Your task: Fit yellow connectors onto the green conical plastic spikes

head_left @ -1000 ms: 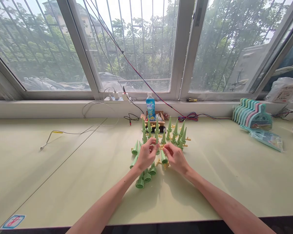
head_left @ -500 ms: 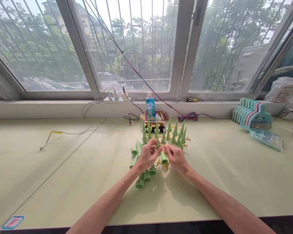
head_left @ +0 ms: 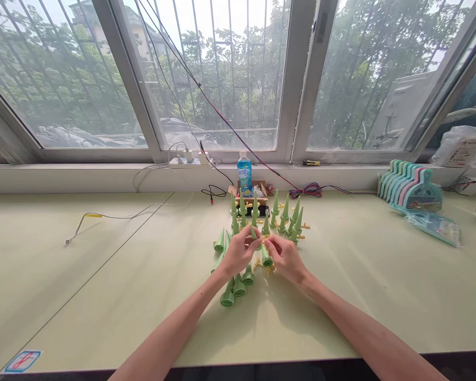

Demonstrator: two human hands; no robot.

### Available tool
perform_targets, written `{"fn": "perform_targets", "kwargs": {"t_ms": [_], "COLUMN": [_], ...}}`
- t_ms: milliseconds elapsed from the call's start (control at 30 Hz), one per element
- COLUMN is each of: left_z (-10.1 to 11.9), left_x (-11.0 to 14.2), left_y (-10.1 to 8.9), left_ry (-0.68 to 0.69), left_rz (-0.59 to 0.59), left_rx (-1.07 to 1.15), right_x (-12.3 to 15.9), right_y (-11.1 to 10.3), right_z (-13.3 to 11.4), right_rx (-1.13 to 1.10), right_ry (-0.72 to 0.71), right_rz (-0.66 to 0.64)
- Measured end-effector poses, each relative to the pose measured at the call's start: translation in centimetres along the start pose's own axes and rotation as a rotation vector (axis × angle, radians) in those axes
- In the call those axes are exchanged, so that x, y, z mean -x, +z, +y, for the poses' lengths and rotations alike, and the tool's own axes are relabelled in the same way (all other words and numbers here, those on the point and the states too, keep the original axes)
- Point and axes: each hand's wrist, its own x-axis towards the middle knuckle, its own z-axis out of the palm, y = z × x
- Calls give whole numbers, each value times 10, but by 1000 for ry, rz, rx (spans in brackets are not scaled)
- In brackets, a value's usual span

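Note:
Between the fingers of my left hand is a green plant watering spike, its tip pointing up. My right hand pinches a small yellow valve at the side of this spike; the fingertips partly hide it. Just below the hands lies a loose green spike, open end toward me. More green spikes lie by my left wrist, among them one with a ribbed opening. Several yellow valves lie near my right hand. Behind the hands stand several upright spikes with yellow valves on their sides.
At the back, a blue-labelled bottle stands by a small cardboard box, with a dark phone in front. Coiled wires lie near the sill. To the right are pastel plastic hangers; a white cable runs across the left.
The spike in my left hand has tilted, its tip leaning to the left. My right fingers have moved slightly left, closer to it.

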Motion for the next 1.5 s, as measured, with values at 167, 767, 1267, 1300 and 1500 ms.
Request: {"fn": "perform_targets", "kwargs": {"t_ms": [167,767,1267,1300,1500], "left_z": [0,-5,1,2,0], "left_x": [-1,3,5,5,6], "left_y": [-2,1,2,2,3], "left_ry": [11,414,421,417,355], "left_rz": [-51,43,37,36,38], "left_rx": [-28,-280,-293,-296,-293], "right_x": [-1,0,-2,-2,-1], "right_y": [-2,-4,-2,-1,0], "right_z": [-4,-2,-1,-1,-1], "right_rx": [-10,-29,25,27,23], "right_ry": [10,-69,-71,-71,-48], "right_rz": [30,82,111,112,106]}}
